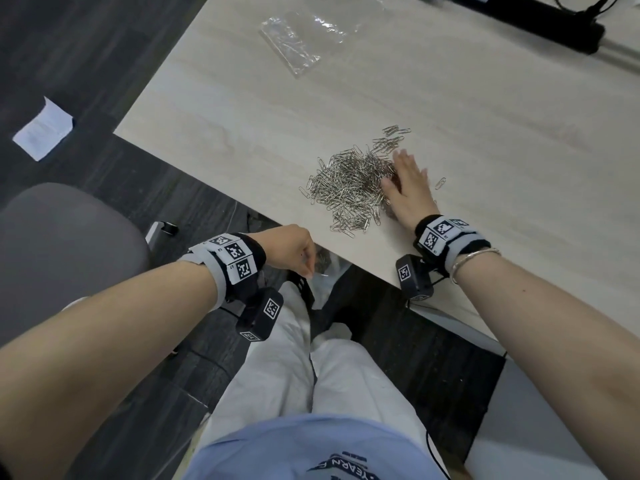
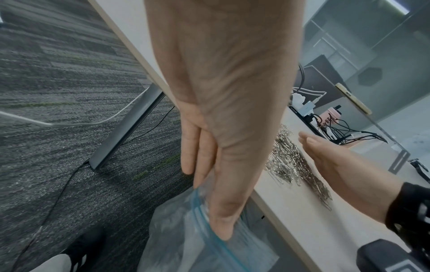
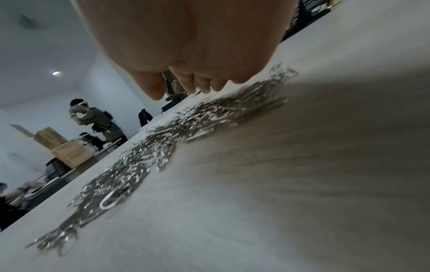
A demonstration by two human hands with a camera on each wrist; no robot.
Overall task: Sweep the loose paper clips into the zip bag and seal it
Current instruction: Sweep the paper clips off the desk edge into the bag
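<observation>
A heap of silver paper clips (image 1: 349, 183) (image 2: 288, 162) (image 3: 163, 145) lies on the pale wooden table (image 1: 485, 133) close to its near edge. My right hand (image 1: 407, 188) (image 2: 344, 169) (image 3: 186, 55) is flat, with straight fingers, pressed against the heap's right side. A single clip (image 1: 440, 183) lies just right of that hand. My left hand (image 1: 294, 249) (image 2: 221, 147) pinches the blue-striped rim of a clear zip bag (image 2: 204, 244) (image 1: 327, 266), which hangs below the table's edge, left of the heap.
Another clear plastic bag (image 1: 294, 39) lies flat at the table's far side. A black bar with cables (image 1: 540, 22) runs along the far right. A grey chair (image 1: 65, 237) stands left of me, and white paper (image 1: 43, 128) lies on the dark carpet.
</observation>
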